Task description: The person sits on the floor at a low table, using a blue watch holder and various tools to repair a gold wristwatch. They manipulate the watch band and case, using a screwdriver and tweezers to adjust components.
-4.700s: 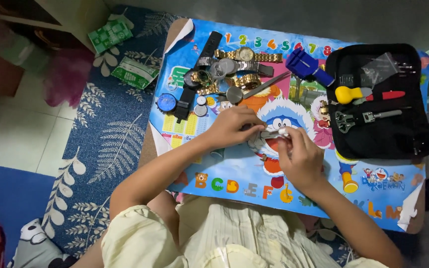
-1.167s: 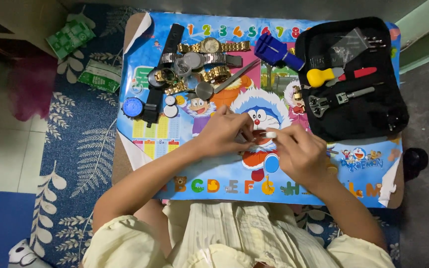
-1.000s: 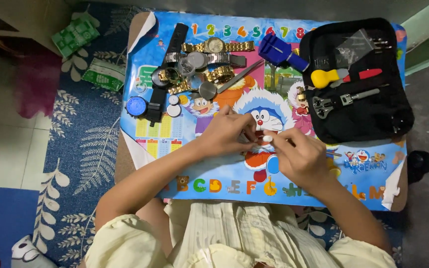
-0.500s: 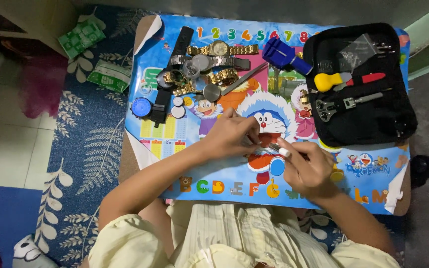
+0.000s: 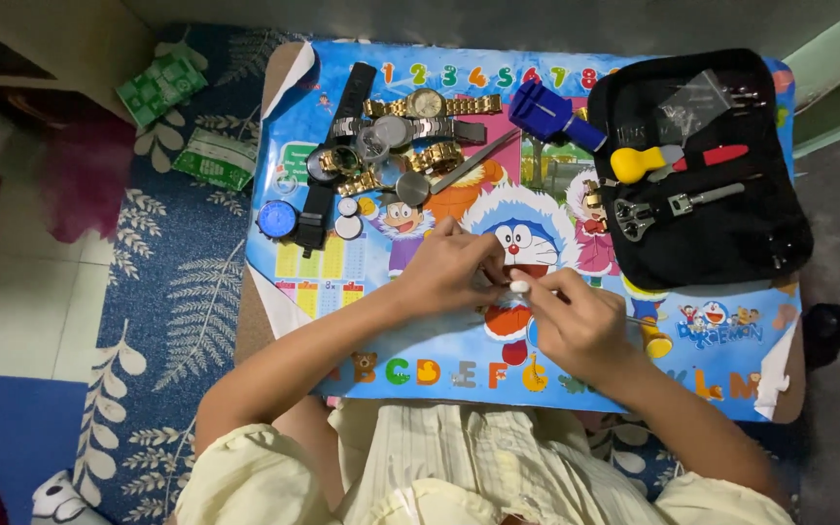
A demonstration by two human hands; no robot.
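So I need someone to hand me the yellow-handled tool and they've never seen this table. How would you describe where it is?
Look at the black tool case lying open on the right end of the cartoon mat. In its upper middle lies the yellow-handled tool, next to a red-handled tool and above a metal wrench. It is the only thing in the case with a fat, bulb-shaped yellow grip.

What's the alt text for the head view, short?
Seen from above, a person's left hand and right hand meet over a small white object on a colourful cartoon mat. Wristwatches lie beyond the hands, and an open black tool case sits at right.
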